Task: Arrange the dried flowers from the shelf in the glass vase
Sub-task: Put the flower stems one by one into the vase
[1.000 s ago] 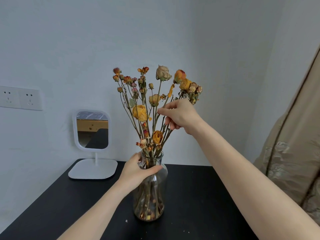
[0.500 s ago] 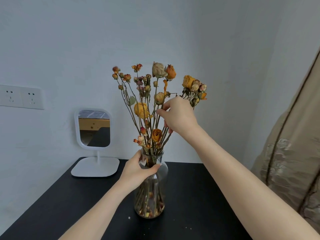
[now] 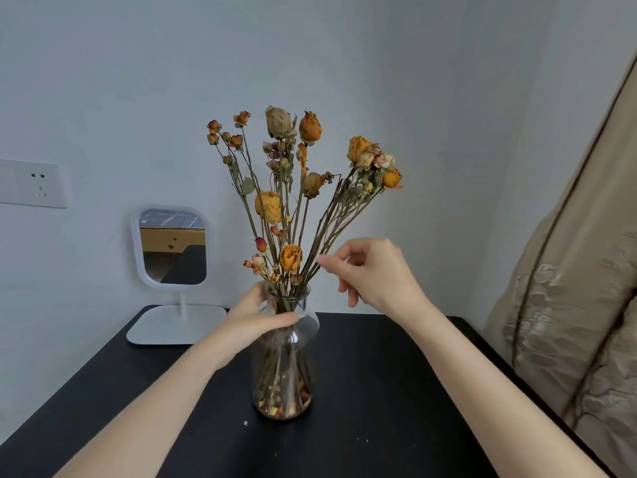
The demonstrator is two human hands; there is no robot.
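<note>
Standing vase, well inside table edges

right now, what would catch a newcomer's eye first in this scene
The bunch of dried flowers, orange and yellow roses fanning up from the glass vase at the middle of the black table, draws the eye first. The left hand grips the vase's neck, while the right hand hovers by the right-leaning stems, its fingers loosely curled; whether they pinch a stem is unclear. A white mirror stands at the table's back left.

Dried flowers upright, fanned, stems inside clear glass vase
</note>
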